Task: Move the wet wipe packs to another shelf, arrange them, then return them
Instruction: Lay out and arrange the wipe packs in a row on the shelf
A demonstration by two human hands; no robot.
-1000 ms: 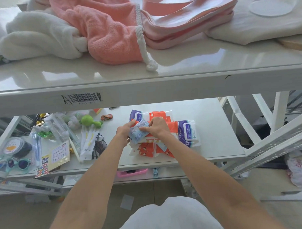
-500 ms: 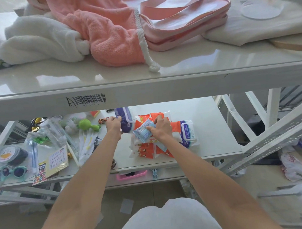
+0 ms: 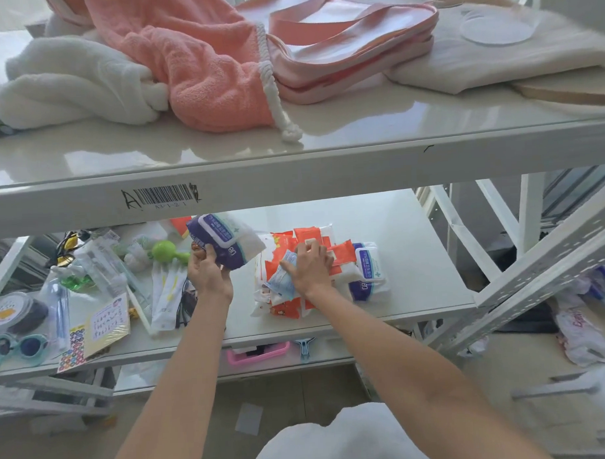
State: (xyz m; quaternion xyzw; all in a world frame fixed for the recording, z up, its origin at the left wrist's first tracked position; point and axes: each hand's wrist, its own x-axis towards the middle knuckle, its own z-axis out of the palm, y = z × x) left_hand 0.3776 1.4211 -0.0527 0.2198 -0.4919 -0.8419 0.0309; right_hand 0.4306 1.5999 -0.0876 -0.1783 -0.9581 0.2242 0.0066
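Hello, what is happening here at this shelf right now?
A person is sorting wet wipe packs on the white lower shelf. The left hand holds a purple-and-white wet wipe pack lifted off the shelf. The right hand presses on the pile of orange-and-white packs, fingers on a small pale-blue sachet.

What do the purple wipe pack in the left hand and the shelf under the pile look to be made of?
The purple wipe pack looks like soft, glossy plastic film: it creases and sags where the left hand grips it. The shelf looks like white painted metal or laminate with a smooth sheen; which of the two cannot be told.
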